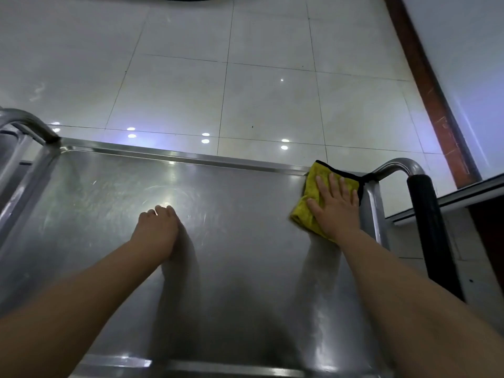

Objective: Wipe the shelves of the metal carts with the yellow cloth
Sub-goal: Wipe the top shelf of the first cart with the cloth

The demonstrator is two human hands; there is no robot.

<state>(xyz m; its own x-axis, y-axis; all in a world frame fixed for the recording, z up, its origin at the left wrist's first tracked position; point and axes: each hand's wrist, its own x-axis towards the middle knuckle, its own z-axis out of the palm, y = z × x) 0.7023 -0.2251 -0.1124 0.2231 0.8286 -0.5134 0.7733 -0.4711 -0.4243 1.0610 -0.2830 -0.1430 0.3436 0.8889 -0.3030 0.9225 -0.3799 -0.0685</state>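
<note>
The top shelf of a metal cart fills the lower part of the view, shiny and scratched, with a raised rim. A yellow cloth with a black edge lies in the shelf's far right corner. My right hand presses flat on the cloth, fingers spread. My left hand rests on the middle of the shelf with its fingers curled under, holding nothing.
A curved metal handle with a black grip rises at the cart's right end, another metal handle at the left end. Beyond the cart lies a glossy white tiled floor. A wall with a brown skirting runs along the right.
</note>
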